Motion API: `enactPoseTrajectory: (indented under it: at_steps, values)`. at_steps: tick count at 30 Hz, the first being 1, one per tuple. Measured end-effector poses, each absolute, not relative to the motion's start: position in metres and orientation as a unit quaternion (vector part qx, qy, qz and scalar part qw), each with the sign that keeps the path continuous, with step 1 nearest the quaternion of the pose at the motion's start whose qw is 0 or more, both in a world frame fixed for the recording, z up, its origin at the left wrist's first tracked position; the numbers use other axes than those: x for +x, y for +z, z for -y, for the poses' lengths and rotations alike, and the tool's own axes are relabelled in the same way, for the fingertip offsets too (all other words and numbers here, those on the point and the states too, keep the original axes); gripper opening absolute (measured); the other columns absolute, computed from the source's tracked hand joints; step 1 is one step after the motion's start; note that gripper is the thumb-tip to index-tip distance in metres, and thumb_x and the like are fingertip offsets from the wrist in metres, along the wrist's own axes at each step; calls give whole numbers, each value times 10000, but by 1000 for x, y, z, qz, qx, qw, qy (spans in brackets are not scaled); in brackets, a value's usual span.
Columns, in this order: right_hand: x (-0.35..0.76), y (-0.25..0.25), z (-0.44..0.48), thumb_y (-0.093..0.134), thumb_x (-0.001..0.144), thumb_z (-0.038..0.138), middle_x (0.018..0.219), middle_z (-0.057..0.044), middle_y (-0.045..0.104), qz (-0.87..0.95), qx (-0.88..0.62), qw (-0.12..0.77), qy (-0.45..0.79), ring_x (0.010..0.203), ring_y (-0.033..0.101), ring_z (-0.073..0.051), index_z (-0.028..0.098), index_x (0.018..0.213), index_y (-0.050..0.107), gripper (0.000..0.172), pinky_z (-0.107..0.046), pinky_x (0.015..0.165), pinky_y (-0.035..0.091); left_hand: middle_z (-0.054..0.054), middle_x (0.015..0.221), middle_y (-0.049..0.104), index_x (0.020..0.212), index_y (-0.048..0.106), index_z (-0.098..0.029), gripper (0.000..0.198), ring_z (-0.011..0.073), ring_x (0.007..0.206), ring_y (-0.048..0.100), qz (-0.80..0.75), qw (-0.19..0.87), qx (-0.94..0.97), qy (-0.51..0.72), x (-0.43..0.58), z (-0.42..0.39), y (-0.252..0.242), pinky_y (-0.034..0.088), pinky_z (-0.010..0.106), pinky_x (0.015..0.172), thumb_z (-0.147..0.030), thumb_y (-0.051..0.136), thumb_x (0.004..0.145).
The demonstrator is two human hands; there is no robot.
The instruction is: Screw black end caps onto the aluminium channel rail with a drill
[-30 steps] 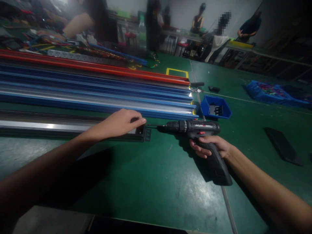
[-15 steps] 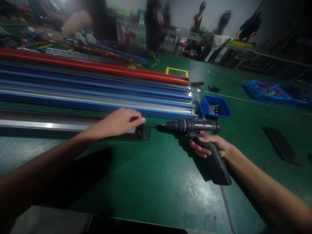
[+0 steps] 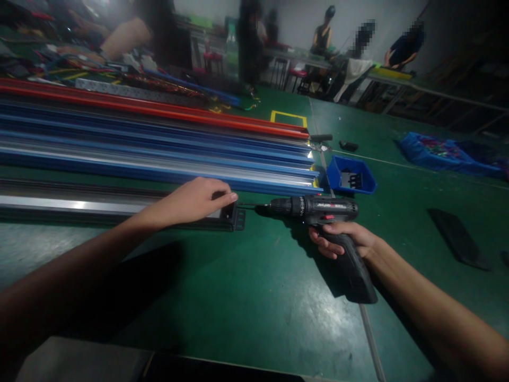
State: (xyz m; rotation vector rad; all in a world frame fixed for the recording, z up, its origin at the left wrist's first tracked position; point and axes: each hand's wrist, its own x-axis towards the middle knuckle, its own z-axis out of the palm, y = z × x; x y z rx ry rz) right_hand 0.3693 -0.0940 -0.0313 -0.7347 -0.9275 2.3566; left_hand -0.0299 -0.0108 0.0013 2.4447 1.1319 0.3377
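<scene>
My left hand (image 3: 194,200) rests curled over the right end of a long black rail (image 3: 79,208) lying on the green table, fingers pressed down on it just behind its end bracket (image 3: 238,217). My right hand (image 3: 344,239) is wrapped round the handle of a black cordless drill (image 3: 318,208). The drill lies level, and its bit points left into the rail's end bracket.
Long blue, silver and red rails (image 3: 159,143) are stacked behind the black one. A small blue bin (image 3: 352,176) with dark parts stands beyond the drill. A flat black piece (image 3: 455,237) lies at the right. Several people work at benches at the back.
</scene>
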Motion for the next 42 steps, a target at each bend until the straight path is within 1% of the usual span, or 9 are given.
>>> enactPoseTrajectory:
  at_steps: [19,34,42]
  values:
    - [367,-29,94,770,941,260,796,-39,672,340,-279,248,863,481,491,-39,44,1002,752,226,-205,577,565,48,1016,776,1007,768,-210,585,213,909,682,-406,203,883,123,-32,10,0,456,313,804,-674,413,1034]
    - [366,-28,93,775,940,268,810,-44,657,344,-283,244,862,483,495,-34,32,1040,732,260,-199,569,554,48,971,775,983,782,-205,572,214,877,680,-409,203,881,123,-31,10,0,461,313,789,-654,432,1027]
    - [365,-26,93,765,951,274,821,-47,661,342,-281,241,864,496,501,-36,45,1042,724,250,-194,580,555,52,958,766,979,768,-199,591,212,870,675,-405,199,885,117,-31,9,-1,455,317,793,-662,406,1038]
